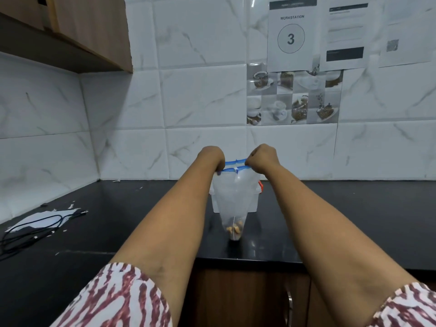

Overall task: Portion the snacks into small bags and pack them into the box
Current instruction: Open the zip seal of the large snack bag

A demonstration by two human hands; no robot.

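Zip bag (233,199), snacks (234,228) at bottom: held above the black counter (330,220) near its front edge, left hand (211,158) and right hand (263,159) pinching its blue top corners. Clear box (253,201) behind, by the tiled wall (200,102). Cable (30,230) at left edge.

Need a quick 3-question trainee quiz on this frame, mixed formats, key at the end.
1. True or false: both hands grip the blue zip strip of the bag.
2. Where do the snacks sit? A) at the bag's bottom B) loose on the counter C) in the box
3. Fill in: the clear box stands ____ the bag.

Key: 1 true: left hand and right hand pinch the zip strip. 2 A. 3 behind.
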